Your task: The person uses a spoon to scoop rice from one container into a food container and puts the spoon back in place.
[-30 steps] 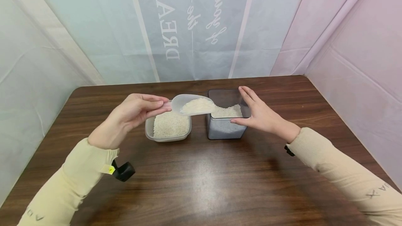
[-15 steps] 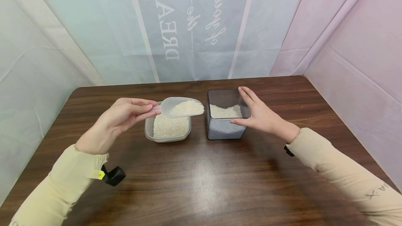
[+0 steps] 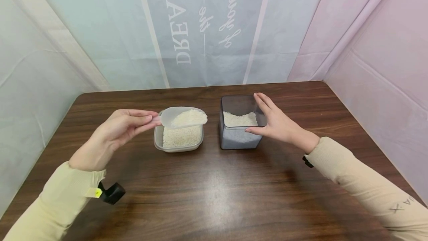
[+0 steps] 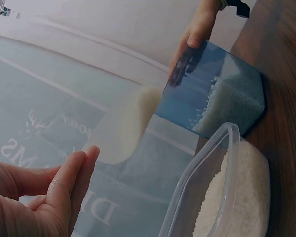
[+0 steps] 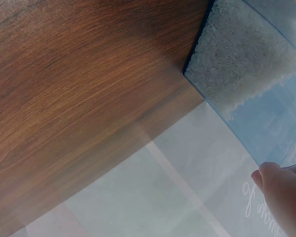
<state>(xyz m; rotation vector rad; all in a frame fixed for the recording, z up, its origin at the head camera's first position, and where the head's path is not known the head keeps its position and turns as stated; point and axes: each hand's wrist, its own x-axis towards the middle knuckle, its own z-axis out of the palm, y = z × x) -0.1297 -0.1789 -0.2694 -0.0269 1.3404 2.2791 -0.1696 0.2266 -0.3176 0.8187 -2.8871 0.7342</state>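
My left hand pinches the handle of a translucent white scoop between thumb and fingers. A heap of rice lies in the scoop, which is held roughly level above a clear plastic tub. That tub also contains rice. My right hand holds the right side of a tall, smoky see-through container, thumb at the front rim and fingers at the back. Rice fills the lower part of this container, dipping in the middle. Its upper walls are bare.
Both vessels stand near the back of a dark wooden table, a gap between them. A hanging cloth with mirrored lettering closes off the back, and pale cloths flank both sides. A black wrist camera hangs under the left sleeve.
My left hand has drawn the loaded scoop leftward and slightly nearer, from the tall container's rim to above the tub. The right hand and both vessels have stayed put.
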